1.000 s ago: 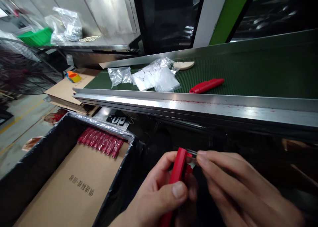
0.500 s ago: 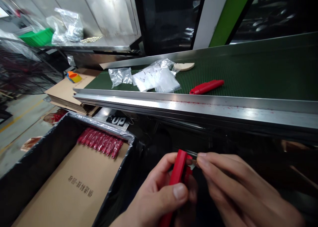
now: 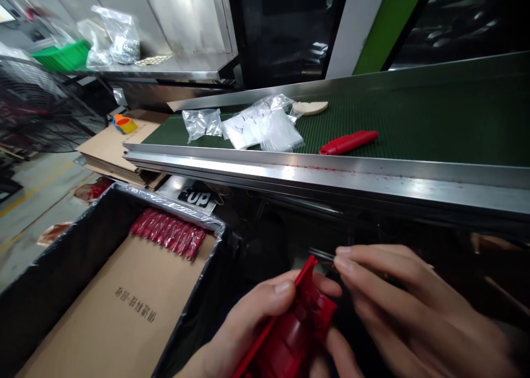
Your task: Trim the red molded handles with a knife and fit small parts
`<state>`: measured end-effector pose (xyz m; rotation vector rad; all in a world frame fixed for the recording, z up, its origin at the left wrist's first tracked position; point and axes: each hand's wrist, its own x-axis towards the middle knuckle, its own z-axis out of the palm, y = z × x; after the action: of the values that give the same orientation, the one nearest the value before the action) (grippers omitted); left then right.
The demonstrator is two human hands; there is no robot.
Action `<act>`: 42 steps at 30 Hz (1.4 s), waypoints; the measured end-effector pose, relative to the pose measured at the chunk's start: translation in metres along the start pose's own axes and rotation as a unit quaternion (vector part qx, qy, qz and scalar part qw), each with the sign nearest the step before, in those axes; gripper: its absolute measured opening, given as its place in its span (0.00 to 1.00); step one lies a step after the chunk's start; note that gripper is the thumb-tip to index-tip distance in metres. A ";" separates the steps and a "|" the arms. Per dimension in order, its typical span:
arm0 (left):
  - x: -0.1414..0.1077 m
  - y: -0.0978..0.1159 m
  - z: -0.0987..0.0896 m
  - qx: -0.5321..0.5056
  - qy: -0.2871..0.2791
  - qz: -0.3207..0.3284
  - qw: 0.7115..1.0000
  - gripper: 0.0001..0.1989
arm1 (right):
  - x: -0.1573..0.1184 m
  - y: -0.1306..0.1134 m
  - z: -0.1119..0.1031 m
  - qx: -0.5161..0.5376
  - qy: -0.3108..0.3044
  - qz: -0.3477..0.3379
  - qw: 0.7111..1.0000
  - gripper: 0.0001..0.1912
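Note:
My left hand (image 3: pixel 260 317) is wrapped round a red plastic part (image 3: pixel 290 334), whose hollow, ribbed inner side shows. To its right, my right hand (image 3: pixel 401 301) pinches a thin metal tool (image 3: pixel 322 254) between thumb and fingertips, its end close to the top of the red part but apart from it. A second red part (image 3: pixel 349 142) lies on the green conveyor belt (image 3: pixel 434 118) beyond the hands.
Clear plastic bags (image 3: pixel 260 125) and a beige curved piece (image 3: pixel 310 108) lie on the belt. Left, a black-lined box (image 3: pixel 202 289) holds cardboard and several wrapped red parts (image 3: pixel 168 233). Orange tape (image 3: pixel 125 124) rests on stacked cardboard (image 3: pixel 103 146). The belt's metal rail (image 3: pixel 372 182) runs across.
My left hand has turned the red part, so its hollow inside now shows. My right hand with the tool has moved slightly away from it. The view has shifted a little.

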<state>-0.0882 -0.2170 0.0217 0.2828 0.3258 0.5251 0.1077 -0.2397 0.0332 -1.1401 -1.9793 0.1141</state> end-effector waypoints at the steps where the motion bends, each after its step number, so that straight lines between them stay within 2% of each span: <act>1: -0.002 0.001 0.002 -0.001 0.023 -0.003 1.000 0.22 | 0.002 0.001 -0.001 -0.002 -0.014 -0.012 1.000 0.20; 3: -0.005 0.004 0.007 -0.006 0.057 -0.003 0.998 0.22 | 0.006 0.003 -0.002 -0.012 -0.034 -0.038 0.999 0.18; 7: -0.008 0.008 0.013 -0.029 0.082 -0.025 0.996 0.20 | 0.014 0.007 -0.002 -0.028 -0.022 -0.065 0.997 0.13; 12: -0.008 0.006 0.007 -0.089 0.113 -0.036 0.989 0.19 | 0.007 0.008 0.002 -0.020 -0.014 -0.061 0.998 0.16; 17: -0.009 0.002 -0.007 -0.110 0.080 -0.076 0.988 0.18 | -0.008 0.011 0.007 -0.020 -0.009 -0.052 0.998 0.22; 21: -0.010 0.007 -0.002 -0.046 0.057 -0.086 0.994 0.19 | -0.005 0.016 0.005 -0.027 -0.015 -0.059 0.998 0.23; 25: -0.009 0.016 0.001 0.047 0.057 -0.124 0.990 0.20 | 0.003 0.016 -0.003 -0.050 0.016 -0.029 0.998 0.23; 30: -0.012 0.023 -0.014 0.006 0.093 -0.144 0.985 0.25 | 0.004 0.006 -0.002 -0.014 0.054 0.018 0.998 0.23; 32: -0.013 0.024 -0.018 -0.007 0.095 -0.150 0.984 0.27 | 0.003 0.002 0.004 -0.005 0.073 0.072 0.995 0.19; 35: -0.014 0.022 -0.019 0.001 0.070 -0.142 0.987 0.26 | 0.001 0.000 0.012 0.035 0.053 0.145 0.987 0.15; 37: -0.012 0.018 -0.016 0.002 0.038 -0.118 0.992 0.26 | 0.001 -0.001 0.014 0.052 0.036 0.163 0.985 0.15; 40: -0.007 0.017 -0.008 -0.025 0.016 -0.024 0.999 0.24 | -0.003 -0.010 0.014 0.037 0.050 0.134 0.989 0.15; 42: 0.000 0.021 -0.002 -0.046 0.044 0.035 0.997 0.21 | -0.008 -0.019 0.015 0.041 0.041 0.095 0.994 0.16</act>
<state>-0.0986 -0.1997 0.0267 0.1828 0.3773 0.6220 0.0860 -0.2522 0.0275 -1.2570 -1.7756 0.2411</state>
